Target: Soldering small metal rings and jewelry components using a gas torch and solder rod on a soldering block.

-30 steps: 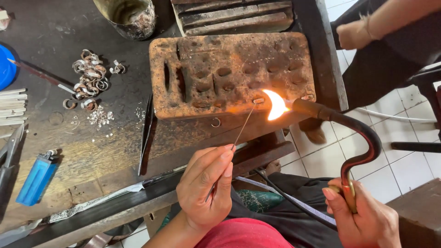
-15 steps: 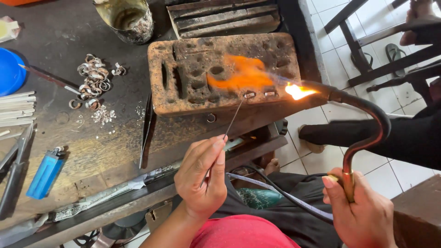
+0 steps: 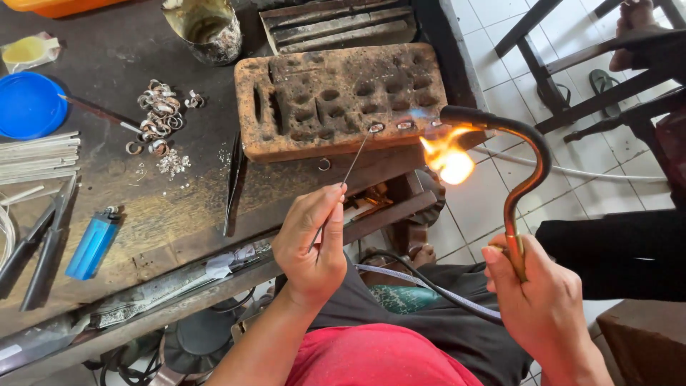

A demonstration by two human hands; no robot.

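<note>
Wire (image 3: 355, 159) is pinched in the left hand (image 3: 312, 243), tip at a ring (image 3: 376, 128) on the block (image 3: 343, 96); the torch (image 3: 518, 171), flame lit, is gripped by the right hand (image 3: 543, 300).

Orange tray (image 3: 78, 6) cut off above.

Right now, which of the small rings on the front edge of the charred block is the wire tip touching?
The leftmost ring. The wire held by the left hand ends at it; the other two sit further right, nearer the torch flame, untouched.
</note>
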